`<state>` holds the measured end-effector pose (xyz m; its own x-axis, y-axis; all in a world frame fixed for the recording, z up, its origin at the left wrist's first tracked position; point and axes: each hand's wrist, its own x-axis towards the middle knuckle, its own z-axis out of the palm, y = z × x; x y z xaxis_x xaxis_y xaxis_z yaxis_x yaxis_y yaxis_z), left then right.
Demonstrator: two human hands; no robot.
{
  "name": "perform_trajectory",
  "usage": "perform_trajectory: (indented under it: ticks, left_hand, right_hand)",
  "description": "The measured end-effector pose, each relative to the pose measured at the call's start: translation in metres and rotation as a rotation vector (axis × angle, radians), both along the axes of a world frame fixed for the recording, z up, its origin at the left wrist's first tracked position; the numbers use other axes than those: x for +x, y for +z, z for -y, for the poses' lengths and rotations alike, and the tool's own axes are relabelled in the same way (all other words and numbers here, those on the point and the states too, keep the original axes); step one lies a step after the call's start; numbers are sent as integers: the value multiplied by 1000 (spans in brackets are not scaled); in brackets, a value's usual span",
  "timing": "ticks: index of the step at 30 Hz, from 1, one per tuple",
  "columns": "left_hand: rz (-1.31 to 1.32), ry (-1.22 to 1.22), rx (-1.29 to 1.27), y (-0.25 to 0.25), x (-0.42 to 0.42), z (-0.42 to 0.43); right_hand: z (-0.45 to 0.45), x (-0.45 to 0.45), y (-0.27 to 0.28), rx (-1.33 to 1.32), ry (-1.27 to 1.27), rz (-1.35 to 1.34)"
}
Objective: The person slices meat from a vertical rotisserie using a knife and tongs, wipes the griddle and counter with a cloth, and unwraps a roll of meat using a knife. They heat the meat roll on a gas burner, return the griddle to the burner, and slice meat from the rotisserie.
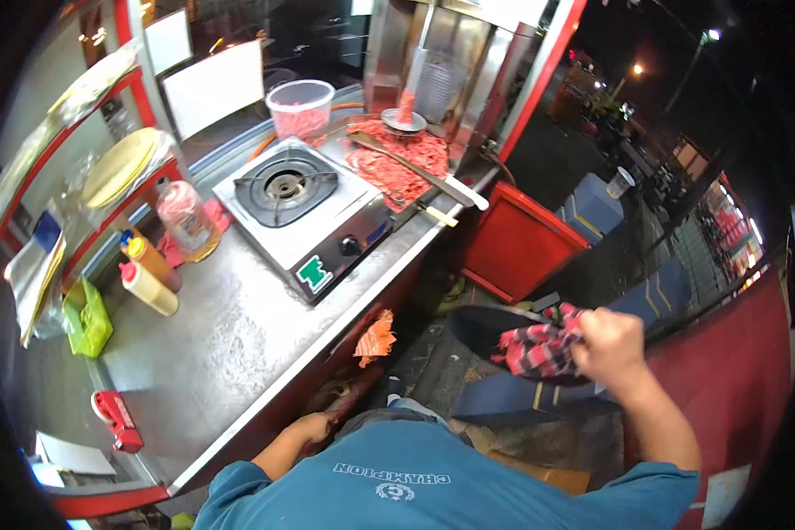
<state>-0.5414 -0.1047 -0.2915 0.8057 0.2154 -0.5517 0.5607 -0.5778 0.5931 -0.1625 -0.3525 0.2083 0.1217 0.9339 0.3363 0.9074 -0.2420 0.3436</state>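
My right hand [611, 346] is raised at the right, its fingers closed on a red-and-black checkered cloth [543, 347]. A dark round pan [479, 329] shows behind and under this cloth; whether my hand also grips its rim cannot be told. Low beside the counter's front, my left hand [311, 428] has its fingers curled by a dull reddish surface [353, 396]. What those fingers hold, if anything, is hidden. An orange torn piece [375, 338] hangs at the counter front above it.
On the metal counter [208, 349] stand a gas stove [305, 208], sauce bottles [148, 289], a jug [188, 221] and a green basket [88, 320]. Chopped meat [393, 168] lies under a vertical spit [406, 106], with a spatula [411, 166] across it. A red panel [521, 243] stands beyond.
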Motion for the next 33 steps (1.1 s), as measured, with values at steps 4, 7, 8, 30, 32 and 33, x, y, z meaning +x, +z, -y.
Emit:
perform_trajectory:
  ticks: [4, 7, 8, 30, 32, 33]
  left_hand:
    - [33, 119, -65, -36, -32, 8]
    - [-109, 352, -162, -51, -54, 12]
    - [-118, 429, -140, -76, -66, 13]
    - [173, 2004, -492, -107, -18, 172]
    - [222, 1749, -369, -102, -7, 215]
    - [176, 1785, -408, -109, -1, 231]
  right_hand:
    - [-58, 3, 83, 96, 167, 225]
    - [-103, 15, 124, 221, 297, 253]
    - [-119, 21, 133, 270, 349, 252]
    - [-467, 36, 173, 390, 1387, 222]
    - [-480, 31, 173, 294, 1364, 225]
    - [-488, 29, 172, 252, 1357, 249]
